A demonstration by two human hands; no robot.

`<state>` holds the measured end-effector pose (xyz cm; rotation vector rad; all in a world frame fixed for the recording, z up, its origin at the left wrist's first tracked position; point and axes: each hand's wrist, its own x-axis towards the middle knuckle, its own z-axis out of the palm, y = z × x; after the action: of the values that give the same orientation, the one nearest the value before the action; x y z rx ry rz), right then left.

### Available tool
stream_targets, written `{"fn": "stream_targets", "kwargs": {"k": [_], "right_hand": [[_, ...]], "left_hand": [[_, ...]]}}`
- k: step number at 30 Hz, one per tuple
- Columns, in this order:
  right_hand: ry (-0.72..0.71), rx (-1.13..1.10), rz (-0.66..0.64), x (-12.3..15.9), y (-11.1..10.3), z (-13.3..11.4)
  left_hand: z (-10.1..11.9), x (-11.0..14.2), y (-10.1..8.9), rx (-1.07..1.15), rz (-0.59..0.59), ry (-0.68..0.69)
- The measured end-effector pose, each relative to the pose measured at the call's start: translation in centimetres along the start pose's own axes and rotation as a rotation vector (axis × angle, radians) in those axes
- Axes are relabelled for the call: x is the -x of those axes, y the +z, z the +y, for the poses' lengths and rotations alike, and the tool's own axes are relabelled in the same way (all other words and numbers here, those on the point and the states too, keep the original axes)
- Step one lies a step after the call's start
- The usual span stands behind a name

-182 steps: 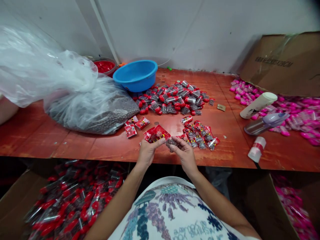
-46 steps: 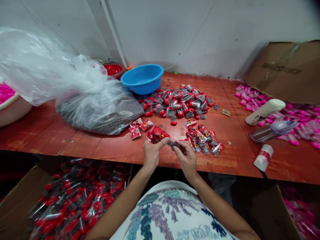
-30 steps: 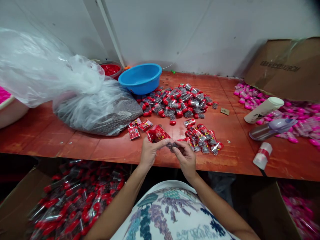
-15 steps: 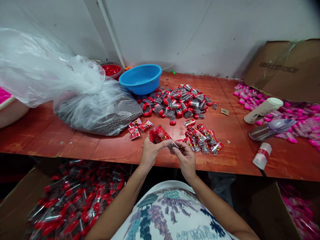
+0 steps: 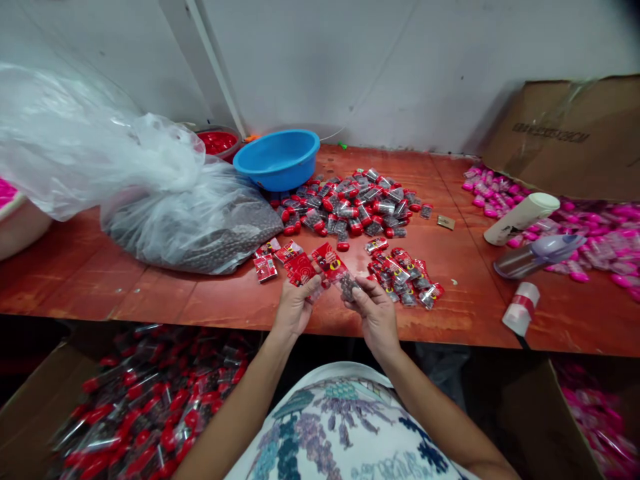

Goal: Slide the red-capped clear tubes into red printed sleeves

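Note:
My left hand (image 5: 296, 308) is closed on flat red printed packets (image 5: 301, 269) fanned out over the table edge. In my right hand (image 5: 376, 308), fingers pinch the clear lower part of a red printed packet (image 5: 330, 261), where dark small beads (image 5: 349, 288) show through. The two hands are slightly apart. More flat red packets (image 5: 265, 268) lie just beyond my left hand. To the right of my right hand is a pile of filled red packets (image 5: 404, 277). Behind them spreads a heap of small clear jars with red caps (image 5: 357, 203), dark inside.
A clear plastic sack of dark beads (image 5: 195, 230) lies at left, beside a blue basin (image 5: 277, 160). At right are a white cylinder (image 5: 520, 219), a purple-lidded bottle (image 5: 537, 257), a roll (image 5: 521, 308), pink-capped jars (image 5: 600, 233) and a carton (image 5: 565, 137). Below the table sits a box of red-capped jars (image 5: 165, 400).
My hands have drawn apart. The bead-filled packet has come away with my right hand, and the flat packets stay in my left. The view has shifted slightly.

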<state>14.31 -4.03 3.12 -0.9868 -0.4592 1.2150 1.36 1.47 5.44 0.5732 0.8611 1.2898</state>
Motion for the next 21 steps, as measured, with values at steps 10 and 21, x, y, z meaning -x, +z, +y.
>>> {"fn": "stream_targets", "kwargs": {"k": [10, 21], "right_hand": [[-0.017, 0.095, -0.084, 0.4, -0.2, 0.8], [-0.061, 0.072, -0.063, 0.7, 0.0, 1.3]], "left_hand": [[0.2, 0.5, 0.6, -0.113, -0.01, 0.021], [-0.5, 1.8, 1.2, -0.278, 0.055, 0.177]]}}
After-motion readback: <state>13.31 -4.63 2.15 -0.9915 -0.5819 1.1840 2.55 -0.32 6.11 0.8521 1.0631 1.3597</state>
